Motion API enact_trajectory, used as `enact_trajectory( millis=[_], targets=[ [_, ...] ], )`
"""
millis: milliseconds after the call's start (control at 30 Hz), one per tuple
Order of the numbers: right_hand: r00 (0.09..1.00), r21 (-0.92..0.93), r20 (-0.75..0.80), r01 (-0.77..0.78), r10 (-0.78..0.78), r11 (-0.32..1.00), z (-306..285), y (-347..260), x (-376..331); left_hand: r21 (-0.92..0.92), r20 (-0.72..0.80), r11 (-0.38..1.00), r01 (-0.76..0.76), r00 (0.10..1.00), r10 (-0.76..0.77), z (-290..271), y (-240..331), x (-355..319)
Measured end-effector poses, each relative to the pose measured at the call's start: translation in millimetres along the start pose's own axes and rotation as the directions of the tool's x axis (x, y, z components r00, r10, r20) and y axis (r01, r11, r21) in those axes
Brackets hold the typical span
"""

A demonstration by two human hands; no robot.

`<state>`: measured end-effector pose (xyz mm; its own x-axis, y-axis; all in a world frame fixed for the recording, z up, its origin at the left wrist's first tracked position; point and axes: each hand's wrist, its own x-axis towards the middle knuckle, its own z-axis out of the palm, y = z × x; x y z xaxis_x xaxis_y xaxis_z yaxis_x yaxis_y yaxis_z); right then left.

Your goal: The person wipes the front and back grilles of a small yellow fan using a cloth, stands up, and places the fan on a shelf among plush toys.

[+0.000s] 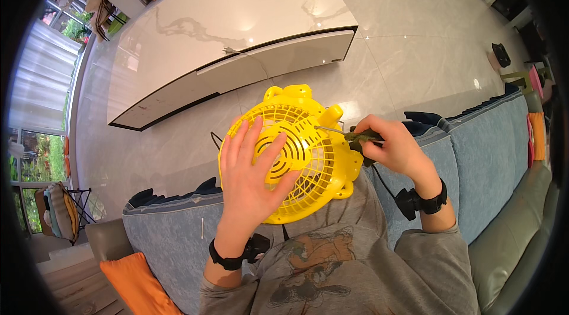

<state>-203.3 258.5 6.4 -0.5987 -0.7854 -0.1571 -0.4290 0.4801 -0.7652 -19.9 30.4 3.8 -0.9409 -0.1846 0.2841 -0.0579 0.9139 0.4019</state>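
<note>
A round yellow fan (317,191) with a slotted grille and rounded knobs on its rim lies on my lap. My left hand (252,166) rests on the grille's left side, its fingers spread and flat against the plastic. In my right hand (388,146), at the fan's right edge, a screwdriver (332,130) with a dark handle is gripped. Its thin metal shaft points left over the grille, with the tip at the slotted centre part near a raised yellow knob. Whether the tip sits in a screw is too small to tell.
Beyond the fan stands a low marble-topped table (237,12), with a plug (228,50) and its pale cord at the near edge. I sit on a blue-covered sofa (483,143). A cotton swab (202,228) lies on it to my left, near an orange cushion (139,282).
</note>
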Motion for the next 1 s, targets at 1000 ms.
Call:
enact_trajectory(
  millis=[1000],
  targets=[
    [0.953,-0.053,0.032,0.303,-0.302,0.952,23.6,-3.7,2.2,0.012,-0.002,1.000,-0.008,1.000,0.008,-0.7,1.0,-0.4]
  ],
)
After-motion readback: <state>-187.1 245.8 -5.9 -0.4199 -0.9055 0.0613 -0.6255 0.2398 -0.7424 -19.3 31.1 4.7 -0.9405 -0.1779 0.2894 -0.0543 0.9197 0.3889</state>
